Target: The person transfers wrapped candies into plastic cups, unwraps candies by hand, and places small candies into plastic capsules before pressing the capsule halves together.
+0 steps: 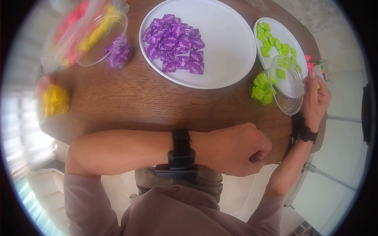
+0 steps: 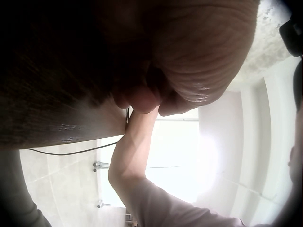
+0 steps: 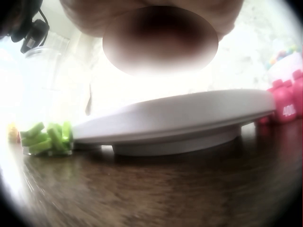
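My left hand (image 1: 236, 149) is curled at the table's near edge, and no object shows in it; the left wrist view has its fingers (image 2: 142, 98) bent toward the palm in shadow. The right hand (image 1: 318, 98) is beside the near end of a white oval plate (image 1: 291, 91) scattered with green-wrapped candies (image 1: 280, 47). A small bit of green shows between its bent fingers, which pinch it. Close by stands a clear plastic cup (image 1: 289, 108), upright, with green candies (image 3: 46, 139) at its bottom. In the right wrist view a blurred oval hides part of the hand.
A large white plate (image 1: 228, 43) holds a pile of purple-wrapped candies (image 1: 173, 41). Left of it are a clear cup of purple candies (image 1: 119, 55), a cup of yellow candies (image 1: 56, 99) and a plastic bag (image 1: 59, 51). Pink objects (image 3: 286, 97) lie beyond the green candies' plate.
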Demonstrator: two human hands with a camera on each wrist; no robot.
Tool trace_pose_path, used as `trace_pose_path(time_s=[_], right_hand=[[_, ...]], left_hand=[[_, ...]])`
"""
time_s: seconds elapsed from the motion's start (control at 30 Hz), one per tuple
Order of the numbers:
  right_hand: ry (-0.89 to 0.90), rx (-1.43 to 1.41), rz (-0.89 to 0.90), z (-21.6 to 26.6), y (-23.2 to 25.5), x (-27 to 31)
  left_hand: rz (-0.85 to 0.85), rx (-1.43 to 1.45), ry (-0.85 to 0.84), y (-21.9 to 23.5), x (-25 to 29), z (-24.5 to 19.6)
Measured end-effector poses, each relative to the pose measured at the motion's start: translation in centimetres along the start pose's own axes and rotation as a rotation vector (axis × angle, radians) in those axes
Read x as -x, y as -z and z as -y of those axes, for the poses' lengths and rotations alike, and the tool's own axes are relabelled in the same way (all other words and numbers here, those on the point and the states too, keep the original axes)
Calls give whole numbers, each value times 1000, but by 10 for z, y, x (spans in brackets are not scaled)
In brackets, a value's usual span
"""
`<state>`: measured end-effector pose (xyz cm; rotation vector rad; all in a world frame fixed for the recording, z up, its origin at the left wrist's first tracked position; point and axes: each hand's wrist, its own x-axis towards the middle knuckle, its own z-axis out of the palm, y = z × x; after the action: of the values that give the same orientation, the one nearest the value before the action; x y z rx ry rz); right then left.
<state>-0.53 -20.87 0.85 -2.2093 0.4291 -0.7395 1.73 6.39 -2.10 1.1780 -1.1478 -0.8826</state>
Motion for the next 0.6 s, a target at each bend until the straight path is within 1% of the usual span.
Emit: trace_pose_path(time_s=[0.03, 0.17, 0.27, 0.33, 0.37, 0.43, 0.53, 0.57, 0.6], right_hand=[[-53, -53, 29, 2, -1, 0], [-20, -61, -7, 5, -5, -1], [-49, -81, -22, 5, -7, -3], [-46, -85, -126, 15, -14, -2], [-47, -84, -125, 14, -12, -2], [-18, -59, -29, 8, -6, -3], [3, -47, 14, 8, -7, -4], [2, -47, 16, 9, -7, -3], [-36, -69, -14, 11, -8, -3]], left_hand=[[-2, -7, 4, 0, 0, -1], [3, 11, 21, 1, 1, -2], [3, 7, 25, 0, 1, -2], [-9, -2, 1, 0, 1, -1], [-9, -1, 2, 0, 1, -1], [-8, -7, -4, 0, 1, -1], [-5, -4, 4, 0, 1, -1], [-7, -2, 5, 0, 1, -1], [-10, -2, -1, -1, 1, 0]])
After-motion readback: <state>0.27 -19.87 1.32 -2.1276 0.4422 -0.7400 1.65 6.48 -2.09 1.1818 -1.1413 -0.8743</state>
